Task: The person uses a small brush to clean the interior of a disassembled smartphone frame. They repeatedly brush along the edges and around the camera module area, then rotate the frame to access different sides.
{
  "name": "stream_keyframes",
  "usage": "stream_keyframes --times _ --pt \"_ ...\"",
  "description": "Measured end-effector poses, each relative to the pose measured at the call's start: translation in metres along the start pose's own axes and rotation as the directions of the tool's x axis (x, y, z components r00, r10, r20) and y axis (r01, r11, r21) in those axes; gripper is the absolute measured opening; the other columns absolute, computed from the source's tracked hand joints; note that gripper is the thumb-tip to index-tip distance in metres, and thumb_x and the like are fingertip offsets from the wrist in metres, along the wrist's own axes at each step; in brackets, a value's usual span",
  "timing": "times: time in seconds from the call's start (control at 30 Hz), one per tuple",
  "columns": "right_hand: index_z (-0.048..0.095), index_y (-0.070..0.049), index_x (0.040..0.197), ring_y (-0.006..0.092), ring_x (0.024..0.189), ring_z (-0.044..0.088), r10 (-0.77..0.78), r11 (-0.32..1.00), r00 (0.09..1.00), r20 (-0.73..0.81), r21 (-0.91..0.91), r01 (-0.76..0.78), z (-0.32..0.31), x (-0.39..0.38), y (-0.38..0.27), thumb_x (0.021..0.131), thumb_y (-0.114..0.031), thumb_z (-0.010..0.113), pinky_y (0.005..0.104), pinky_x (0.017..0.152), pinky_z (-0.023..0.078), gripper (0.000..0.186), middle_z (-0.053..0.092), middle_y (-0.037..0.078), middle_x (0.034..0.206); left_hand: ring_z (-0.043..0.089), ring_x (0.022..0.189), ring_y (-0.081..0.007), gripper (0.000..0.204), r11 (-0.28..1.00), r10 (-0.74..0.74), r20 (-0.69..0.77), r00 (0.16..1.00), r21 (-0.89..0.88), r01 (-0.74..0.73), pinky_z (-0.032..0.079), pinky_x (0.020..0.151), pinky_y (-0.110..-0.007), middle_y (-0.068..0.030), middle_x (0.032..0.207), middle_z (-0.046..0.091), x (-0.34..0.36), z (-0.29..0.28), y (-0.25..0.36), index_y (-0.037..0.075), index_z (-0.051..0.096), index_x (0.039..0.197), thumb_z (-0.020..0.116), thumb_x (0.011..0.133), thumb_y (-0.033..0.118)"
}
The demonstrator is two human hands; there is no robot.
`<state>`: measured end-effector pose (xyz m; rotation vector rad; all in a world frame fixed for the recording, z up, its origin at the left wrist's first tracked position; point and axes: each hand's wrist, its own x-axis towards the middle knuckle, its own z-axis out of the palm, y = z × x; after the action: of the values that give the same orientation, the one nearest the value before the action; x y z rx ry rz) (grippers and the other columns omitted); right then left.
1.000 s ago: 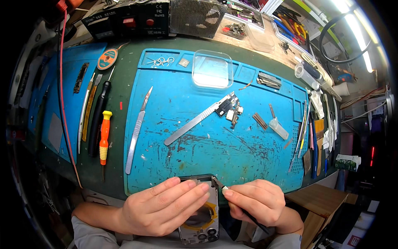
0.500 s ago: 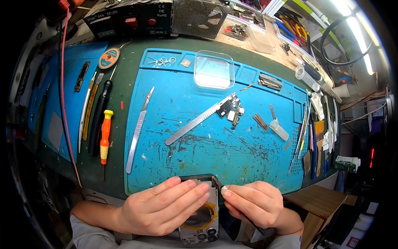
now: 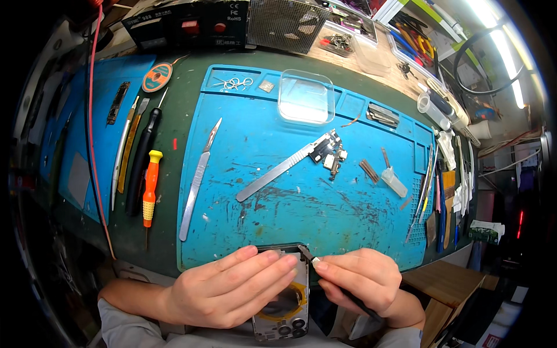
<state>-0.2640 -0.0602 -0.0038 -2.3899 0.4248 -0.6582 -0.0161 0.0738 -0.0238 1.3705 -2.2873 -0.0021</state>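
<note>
My left hand (image 3: 214,287) is closed around a phone housing (image 3: 303,278), its long fingers lying across the inside of the shell. The housing has a dark rim, a yellow ring near its middle and round camera openings at its lower end. Pinched in my right hand (image 3: 364,281) is a scraper knife (image 3: 353,300) with a dark handle, a bright collar and a flat grey blade. Its blade tip meets the housing's upper right corner. Much of the housing's left side is hidden behind my left hand.
On the blue mat (image 3: 255,226) lie a scalpel (image 3: 197,188), a scalpel handle (image 3: 272,174) by small phone parts (image 3: 331,153), and a clear box (image 3: 306,97). An orange screwdriver (image 3: 151,188) and other tools lie left. Brushes and tweezers (image 3: 422,194) lie right.
The blade tip has shifted slightly at the housing's top right corner, and the knife's handle lies at a slightly different tilt. My left hand keeps its hold. The whole view has shifted a little.
</note>
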Motion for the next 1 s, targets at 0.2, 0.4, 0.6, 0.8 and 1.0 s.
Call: stream_keyframes --times 0.2,0.4,0.6,0.8,1.0 --pt "0.078 0.003 0.123 0.0266 0.087 0.076 0.060 0.978 0.987 0.150 0.188 -0.088 -0.017 0.013 0.007 0.083 -0.003 0.090 0.0342 0.071 0.060 0.042 0.080 0.015 0.112 0.070 0.129 -0.0257 0.038 0.996 0.036 0.049 0.998 -0.079 -0.032 0.058 0.111 -0.042 -0.0069 0.137 0.075 -0.005 -0.009 -0.008 0.007 0.081 0.129 0.079 0.096 0.025" --pt "0.078 0.000 0.123 0.0260 0.086 0.076 -0.026 0.988 0.983 0.179 0.156 -0.003 -0.023 0.024 0.014 0.080 0.000 0.088 0.0346 0.071 0.061 0.044 0.080 0.014 0.111 0.068 0.120 -0.0227 0.033 0.997 0.023 0.036 0.999 -0.078 -0.020 0.064 0.098 -0.035 -0.0059 0.139 0.074 -0.010 -0.014 -0.017 0.007 0.081 0.127 0.077 0.096 0.018" --pt "0.081 -0.001 0.118 0.0239 0.084 0.077 -0.094 0.987 0.986 0.137 0.142 0.074 -0.016 0.022 0.023 0.078 0.005 0.085 0.0330 0.070 0.062 0.041 0.080 0.012 0.108 0.062 0.133 -0.0196 0.035 0.994 0.024 0.096 0.995 -0.110 -0.014 0.058 0.113 -0.031 -0.0023 0.143 0.071 -0.010 -0.019 -0.020 0.007 0.078 0.131 0.069 0.097 0.012" --pt "0.081 -0.001 0.117 0.0230 0.085 0.077 -0.089 0.987 0.986 0.142 0.142 0.069 -0.016 0.022 0.024 0.077 0.004 0.086 0.0321 0.070 0.062 0.041 0.080 0.011 0.107 0.061 0.134 -0.0193 0.035 0.992 0.033 0.088 0.996 -0.125 -0.022 0.057 0.114 -0.031 -0.0013 0.144 0.071 -0.010 -0.018 -0.024 0.008 0.079 0.131 0.069 0.097 0.012" --pt "0.081 0.000 0.117 0.0230 0.085 0.077 -0.083 0.987 0.986 0.146 0.149 0.062 -0.016 0.023 0.024 0.078 0.004 0.086 0.0319 0.071 0.063 0.040 0.080 0.011 0.107 0.065 0.126 -0.0215 0.037 0.993 0.050 0.089 0.995 -0.113 -0.039 0.062 0.104 -0.034 -0.0008 0.140 0.075 -0.010 -0.019 -0.026 0.011 0.083 0.126 0.082 0.092 0.025"
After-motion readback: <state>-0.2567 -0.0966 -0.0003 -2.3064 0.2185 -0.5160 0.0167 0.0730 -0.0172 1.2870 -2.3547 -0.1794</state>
